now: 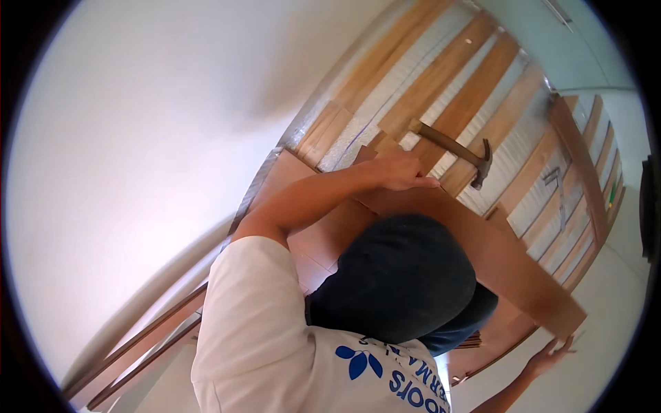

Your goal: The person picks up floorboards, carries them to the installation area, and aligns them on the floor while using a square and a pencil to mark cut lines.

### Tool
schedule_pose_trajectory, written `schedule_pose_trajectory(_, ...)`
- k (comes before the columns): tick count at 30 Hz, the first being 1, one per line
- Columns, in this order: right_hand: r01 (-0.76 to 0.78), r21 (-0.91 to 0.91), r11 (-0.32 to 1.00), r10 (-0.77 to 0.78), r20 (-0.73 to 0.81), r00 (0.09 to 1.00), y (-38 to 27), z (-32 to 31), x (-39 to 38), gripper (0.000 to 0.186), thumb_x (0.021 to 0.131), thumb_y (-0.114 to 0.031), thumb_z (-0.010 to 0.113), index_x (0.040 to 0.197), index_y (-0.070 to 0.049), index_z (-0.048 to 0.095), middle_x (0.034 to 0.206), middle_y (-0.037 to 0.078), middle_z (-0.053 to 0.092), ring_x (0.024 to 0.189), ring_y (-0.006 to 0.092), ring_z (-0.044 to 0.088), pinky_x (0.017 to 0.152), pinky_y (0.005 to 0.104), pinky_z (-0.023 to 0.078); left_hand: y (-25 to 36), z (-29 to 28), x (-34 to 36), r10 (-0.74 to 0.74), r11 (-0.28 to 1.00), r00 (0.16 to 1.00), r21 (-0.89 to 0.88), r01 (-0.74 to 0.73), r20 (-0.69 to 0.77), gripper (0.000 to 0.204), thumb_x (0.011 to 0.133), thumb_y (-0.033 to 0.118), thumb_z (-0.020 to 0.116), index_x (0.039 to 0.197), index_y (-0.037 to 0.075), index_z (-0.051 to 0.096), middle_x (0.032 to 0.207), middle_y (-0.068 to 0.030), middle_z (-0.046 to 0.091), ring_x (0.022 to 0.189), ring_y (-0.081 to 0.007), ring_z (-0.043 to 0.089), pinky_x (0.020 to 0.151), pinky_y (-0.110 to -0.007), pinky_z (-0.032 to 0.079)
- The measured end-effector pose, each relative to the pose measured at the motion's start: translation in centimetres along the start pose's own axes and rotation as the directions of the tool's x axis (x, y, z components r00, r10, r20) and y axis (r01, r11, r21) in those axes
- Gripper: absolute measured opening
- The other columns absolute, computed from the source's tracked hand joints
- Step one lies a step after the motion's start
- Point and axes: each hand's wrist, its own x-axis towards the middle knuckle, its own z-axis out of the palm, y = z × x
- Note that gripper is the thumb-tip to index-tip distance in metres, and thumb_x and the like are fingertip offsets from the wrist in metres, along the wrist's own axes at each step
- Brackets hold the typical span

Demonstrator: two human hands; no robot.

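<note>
A white wall (138, 138) fills the left. A pale green surface (551, 58) spans the upper right, with a black object (648, 206) lower down.

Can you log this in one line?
co-worker's left hand: on brown board | another hand: at board's end | hammer: lying across wooden strips

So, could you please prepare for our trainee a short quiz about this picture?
1. Is the co-worker's cap darker or lighter than the shirt?
2. True or false: no visible hand grips the hammer.
3. What does the co-worker's left hand touch?
A) the hammer
B) the long brown board
C) the cap

Key: 1. darker; 2. true; 3. B
</note>
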Motion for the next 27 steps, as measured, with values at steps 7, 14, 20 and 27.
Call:
schedule_pose_trajectory(7,0.140,0.209,0.968,-0.195,0.268,0.944,6.7,10.3,1.1,0.040,0.108,-0.022,0.060,0.142,-0.002,0.064,0.140,0.021,0.067,0.131,0.0377,0.061,0.108,0.0451,0.051,-5.4,-1.1,-3.2,-0.034,0.988,0.999,0.149,0.031,0.015,0.083,0.100,0.080,0.039,0.095,0.009,0.082,0.093,-0.0234,0.075,0.092,-0.0440,0.071,0.083,-0.052,0.056)
schedule_pose_trajectory(14,0.242,0.208,0.948,-0.315,0.487,0.815,-3.6,26.6,-3.9,0.033,0.108,-0.031,0.059,0.115,0.001,0.067,0.086,0.020,0.064,0.078,0.0353,0.062,0.074,0.0448,0.053,-12.4,-2.9,-5.6,-0.201,0.922,0.978,0.329,0.206,-0.048,0.082,0.097,0.083,0.043,0.093,0.011,0.082,0.091,-0.0200,0.076,0.093,-0.0412,0.071,0.081,-0.051,0.056)
schedule_pose_trajectory(20,0.210,0.335,0.918,-0.344,0.414,0.843,-6.6,30.0,-8.5,0.056,0.112,-0.050,0.044,0.129,0.002,0.058,0.088,0.025,0.065,0.084,0.0459,0.065,0.080,0.0556,0.052,-14.2,0.2,-6.9,-0.210,0.888,0.956,0.370,0.274,-0.206,0.062,0.101,0.069,0.049,0.101,0.015,0.081,0.103,-0.0147,0.075,0.104,-0.0353,0.069,0.088,-0.048,0.054)
schedule_pose_trajectory(27,0.028,0.253,0.967,-0.191,0.650,0.736,-8.6,29.5,-9.6,0.048,0.113,-0.045,0.043,0.129,-0.004,0.061,0.102,0.026,0.070,0.097,0.0508,0.064,0.090,0.0598,0.048,-8.6,14.3,-11.4,0.322,0.912,0.904,0.347,-0.217,-0.281,0.028,0.100,0.031,0.058,0.125,0.022,0.069,0.132,-0.0089,0.062,0.128,-0.0303,0.056,0.107,-0.050,0.042)
